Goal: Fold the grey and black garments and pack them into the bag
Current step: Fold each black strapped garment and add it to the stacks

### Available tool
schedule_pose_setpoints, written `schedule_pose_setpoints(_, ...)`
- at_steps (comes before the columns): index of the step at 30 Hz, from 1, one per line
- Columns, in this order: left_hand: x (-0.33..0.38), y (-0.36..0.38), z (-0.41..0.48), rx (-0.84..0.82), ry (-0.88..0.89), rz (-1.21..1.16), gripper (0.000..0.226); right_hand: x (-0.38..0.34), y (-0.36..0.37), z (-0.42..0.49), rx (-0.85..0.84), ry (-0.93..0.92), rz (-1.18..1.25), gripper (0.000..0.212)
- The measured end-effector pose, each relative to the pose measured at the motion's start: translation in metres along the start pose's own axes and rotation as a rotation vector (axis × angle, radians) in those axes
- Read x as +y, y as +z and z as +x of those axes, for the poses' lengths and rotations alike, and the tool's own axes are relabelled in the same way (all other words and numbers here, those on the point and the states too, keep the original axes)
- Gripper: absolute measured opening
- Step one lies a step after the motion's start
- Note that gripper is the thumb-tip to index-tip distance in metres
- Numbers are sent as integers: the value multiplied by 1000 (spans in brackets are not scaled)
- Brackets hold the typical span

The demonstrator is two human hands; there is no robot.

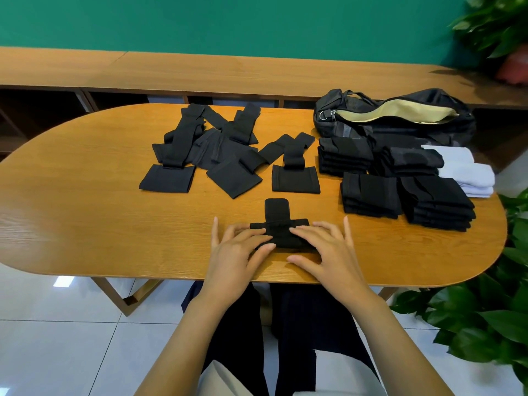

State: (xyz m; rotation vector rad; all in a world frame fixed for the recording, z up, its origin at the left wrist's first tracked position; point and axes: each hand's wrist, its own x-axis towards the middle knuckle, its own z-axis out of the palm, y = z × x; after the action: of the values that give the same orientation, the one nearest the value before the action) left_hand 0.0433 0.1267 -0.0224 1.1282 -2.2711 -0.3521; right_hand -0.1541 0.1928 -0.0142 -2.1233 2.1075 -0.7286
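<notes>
Left grip point(231, 258), right grip point(328, 252): fingers spread flat, pressing black garment point(276, 210) on worktop point(85, 195); folded stacks point(371, 195) beyond right grip, bag point(414, 132) farther.

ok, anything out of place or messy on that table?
Two things. The unfolded black garments lie in a crisscrossed heap at the far middle of the table, overlapping each other. A white folded stack sits beside the black stacks near the right edge, the only pale items. Nothing looks spilled or damaged.

L hand point(235, 254) & R hand point(328, 252) press black garment point(276, 209) on table point(85, 201), bag point(414, 134) open far right.
</notes>
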Motion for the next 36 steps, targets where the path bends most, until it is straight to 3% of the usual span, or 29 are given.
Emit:
schedule_pose_setpoints(4, -1, -5, -4, 39, -32, -87, 66, 2, 4, 2, 146, -9, 43, 27)
schedule_pose_setpoints(8, -8, -8, -7, 38, -45, -109, 62, -1, 1, 4, 235, 47, 130, 19)
schedule_pose_setpoints(14, -8, -1, 0, 129, -206, -111, 10, 0, 1, 7, 215, 168, 240, 26)
schedule_pose_setpoints(20, 0, 1, 10, 200, -342, -79, 31, 2, 7, 9, 239, 299, 230, 15)
schedule_pose_setpoints(28, 3, 4, 20, 225, -425, -23, 49, -5, 12, 21, 283, 379, 198, 36)
schedule_pose_setpoints(33, -7, 0, 20, 182, -252, -57, 46, -6, 10, 19, 227, 138, -27, 35)
schedule_pose_setpoints(36, -16, -4, 17, 7, -119, -158, 53, -7, 9, 18, 156, 115, -93, 54)
